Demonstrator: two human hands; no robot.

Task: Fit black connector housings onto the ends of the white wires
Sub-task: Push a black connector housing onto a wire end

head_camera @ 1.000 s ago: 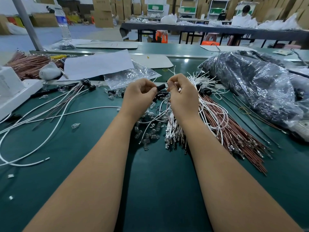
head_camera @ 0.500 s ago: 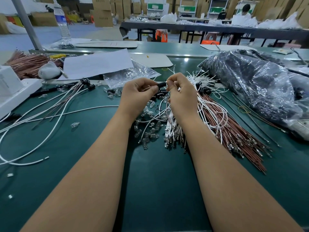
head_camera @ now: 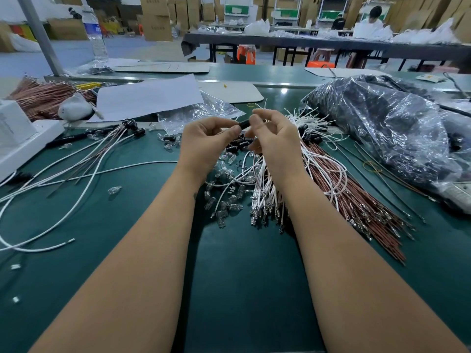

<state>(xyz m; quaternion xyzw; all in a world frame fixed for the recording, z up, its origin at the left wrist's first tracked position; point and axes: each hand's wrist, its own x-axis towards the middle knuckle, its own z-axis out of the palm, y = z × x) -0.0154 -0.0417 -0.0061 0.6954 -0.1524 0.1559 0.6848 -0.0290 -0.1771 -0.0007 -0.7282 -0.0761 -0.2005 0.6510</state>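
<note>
Pinching one black connector housing between left hand and right hand above the table, right grip now loosened from earlier, fingers fanning, suggesting a seated white wire by the white wires.

A small black plastic connector housing, thin white wires and reddish-brown wires lie over the dark green table mat.
</note>
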